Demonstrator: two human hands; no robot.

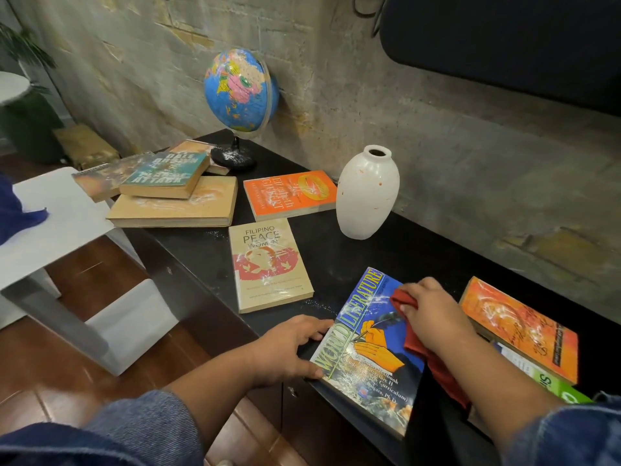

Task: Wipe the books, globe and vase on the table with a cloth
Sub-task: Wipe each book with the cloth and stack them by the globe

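Red cloth (408, 302) is pressed onto the "WORLD LITERATURE" book (368, 354) on the black desk (420, 250).
It is clamped in the right hand (428, 306); the book's edge is steadied by the spread left hand (289, 344). "FILIPINO PEACE WOMEN" (268, 264), the white vase (366, 193) and globe (240, 90) are set behind.

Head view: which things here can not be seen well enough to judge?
- Green book: mostly covered by the orange book on top; title cut short.
- Cloth: partly hidden under the right hand and forearm.
- Stack at the left: blurred, and the lowest title is unreadable.
- Small print on the World Literature book: too small.
- Vase inside: dark, not visible.
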